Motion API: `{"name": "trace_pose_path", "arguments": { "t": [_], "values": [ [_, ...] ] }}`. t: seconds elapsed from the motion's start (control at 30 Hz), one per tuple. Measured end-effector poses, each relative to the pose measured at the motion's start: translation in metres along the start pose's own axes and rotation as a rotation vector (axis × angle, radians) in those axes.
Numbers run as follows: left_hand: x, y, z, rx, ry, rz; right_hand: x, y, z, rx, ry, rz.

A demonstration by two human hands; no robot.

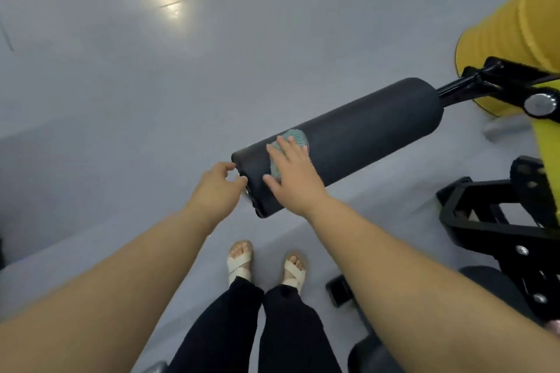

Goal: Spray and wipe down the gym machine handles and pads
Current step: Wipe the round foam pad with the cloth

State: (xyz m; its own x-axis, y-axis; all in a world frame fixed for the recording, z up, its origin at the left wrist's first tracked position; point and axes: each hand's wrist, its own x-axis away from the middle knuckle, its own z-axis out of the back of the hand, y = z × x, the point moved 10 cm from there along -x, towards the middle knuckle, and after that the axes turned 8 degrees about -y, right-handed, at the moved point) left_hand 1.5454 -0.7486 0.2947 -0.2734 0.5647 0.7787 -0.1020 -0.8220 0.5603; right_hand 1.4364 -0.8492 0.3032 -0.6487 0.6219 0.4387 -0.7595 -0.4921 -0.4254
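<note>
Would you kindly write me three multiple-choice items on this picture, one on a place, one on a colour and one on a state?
1. Where is the cloth?
A. On the floor.
B. On the roller pad, under the right hand.
C. Draped over a foot.

2. What colour is the roller pad?
A. Black.
B. Red.
C. White.

3. How is the right hand held?
A. Clenched in a fist.
B. Flat, pressing on the cloth.
C. Hanging free of the cloth.

Answers: 1 B, teal mesh shows from under the hand on the pad; 2 A, its cover is dark all along; 3 B, the hand lies spread flat over the cloth.
</note>
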Motion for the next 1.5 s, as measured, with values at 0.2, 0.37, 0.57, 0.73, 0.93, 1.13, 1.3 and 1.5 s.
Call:
{"name": "trace_pose_path", "arguments": {
  "t": [0.2,0.37,0.57,0.73,0.93,1.13,1.3,1.5],
  "values": [
    [-0.011,0.014,-0.025,0.078,-0.066,-0.051,0.003,-0.005,-0.004,0.161,0.079,0.157],
    [-0.018,0.01,-0.028,0.107,-0.139,0.02,0.007,0.068,0.042,0.119,0.204,0.041],
    [-0.029,0.004,-0.02,0.182,0.051,0.122,-0.022,-0.002,0.017,0.024,0.361,0.055],
    [-0.023,0.007,-0.02,0.286,0.183,0.143,-0.015,-0.032,-0.005,0.198,0.08,0.545],
    [-0.011,0.04,-0.034,-0.218,0.287,0.052,-0.031,0.111,0.081,0.175,0.285,0.212],
    [-0.025,0.049,-0.057,-0.451,0.322,-0.022,-0.03,0.045,0.047,0.151,0.36,0.186],
    [-0.017,0.047,-0.058,-0.506,0.405,-0.117,-0.016,0.006,0.013,0.24,0.17,0.56],
    [-0.018,0.076,-0.076,-0.622,0.503,-0.158,-0.019,0.152,0.101,0.22,0.369,0.262]
  ]
}}
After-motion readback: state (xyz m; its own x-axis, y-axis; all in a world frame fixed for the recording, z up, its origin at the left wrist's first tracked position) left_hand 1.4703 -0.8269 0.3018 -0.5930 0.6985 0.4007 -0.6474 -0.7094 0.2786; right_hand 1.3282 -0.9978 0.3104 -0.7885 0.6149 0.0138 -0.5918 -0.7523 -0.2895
